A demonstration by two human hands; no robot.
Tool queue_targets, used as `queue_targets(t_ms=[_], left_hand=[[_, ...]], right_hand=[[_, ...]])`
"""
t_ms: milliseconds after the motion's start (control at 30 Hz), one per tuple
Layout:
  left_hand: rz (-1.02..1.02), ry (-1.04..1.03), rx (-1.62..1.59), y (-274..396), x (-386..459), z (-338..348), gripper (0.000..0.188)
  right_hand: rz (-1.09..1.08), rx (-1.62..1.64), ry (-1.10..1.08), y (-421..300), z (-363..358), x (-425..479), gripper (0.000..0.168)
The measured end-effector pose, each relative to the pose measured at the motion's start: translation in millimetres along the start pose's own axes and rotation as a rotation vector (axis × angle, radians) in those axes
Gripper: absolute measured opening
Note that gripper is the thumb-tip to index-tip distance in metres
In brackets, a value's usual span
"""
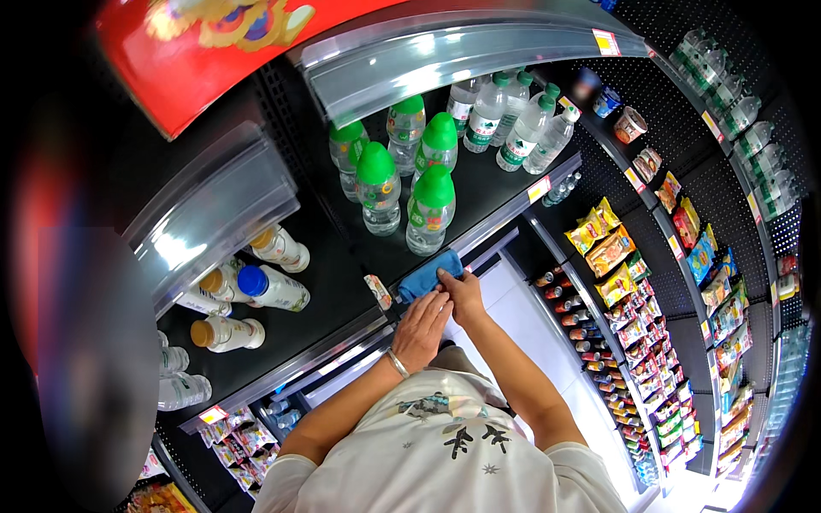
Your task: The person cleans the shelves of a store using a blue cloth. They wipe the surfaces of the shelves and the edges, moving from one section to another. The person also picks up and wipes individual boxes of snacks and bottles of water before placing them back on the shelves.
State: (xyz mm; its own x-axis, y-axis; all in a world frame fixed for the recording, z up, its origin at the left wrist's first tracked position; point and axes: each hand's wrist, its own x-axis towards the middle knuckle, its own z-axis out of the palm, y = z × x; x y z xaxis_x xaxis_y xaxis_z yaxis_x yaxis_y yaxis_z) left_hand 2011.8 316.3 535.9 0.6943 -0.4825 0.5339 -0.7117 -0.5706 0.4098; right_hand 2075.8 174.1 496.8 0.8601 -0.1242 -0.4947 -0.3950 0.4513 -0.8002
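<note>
A folded blue cloth (428, 277) lies along the front edge of the black shelf (333, 269). My right hand (464, 297) grips it, the thumb pressed on its near side. Close against that hand is my left hand (420, 330), its fingers stretched toward the cloth's lower edge; whether they hold any of it is hidden. A metal bracelet (397, 363) circles my left wrist. Just behind the cloth stand several green-capped water bottles (431, 208). A small printed packet or tag (378, 292) sits left of the cloth at the shelf edge.
Clear water bottles (487, 115) stand farther back. White bottles with orange or blue caps (274, 287) occupy the left bay. A clear plastic shelf front (449, 48) overhangs the bottles. To the right, shelves hold snack bags (609, 250) and cans (580, 333), beyond the tiled floor (513, 301).
</note>
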Motion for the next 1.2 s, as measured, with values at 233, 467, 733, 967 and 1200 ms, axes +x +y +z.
queue_targets(t_ms=[233,467,733,967,1200], left_hand=[[-0.091,-0.309,0.162,-27,27,19,0.065],[-0.037,-0.380,0.482,-34,56,56,0.073],[0.057,-0.395,0.767,-18,167,152,0.054],[0.119,-0.366,0.750,-7,304,258,0.055],[0.192,-0.383,0.820,4,410,339,0.057]], right_hand=[[0.151,-0.046,-0.054,-17,-5,10,0.032],[0.346,0.034,-0.326,-44,-66,39,0.023],[0.359,-0.011,-0.168,-121,-218,90,0.019],[0.398,0.059,-0.028,-171,-321,107,0.017],[0.479,0.114,0.060,-186,-376,114,0.013]])
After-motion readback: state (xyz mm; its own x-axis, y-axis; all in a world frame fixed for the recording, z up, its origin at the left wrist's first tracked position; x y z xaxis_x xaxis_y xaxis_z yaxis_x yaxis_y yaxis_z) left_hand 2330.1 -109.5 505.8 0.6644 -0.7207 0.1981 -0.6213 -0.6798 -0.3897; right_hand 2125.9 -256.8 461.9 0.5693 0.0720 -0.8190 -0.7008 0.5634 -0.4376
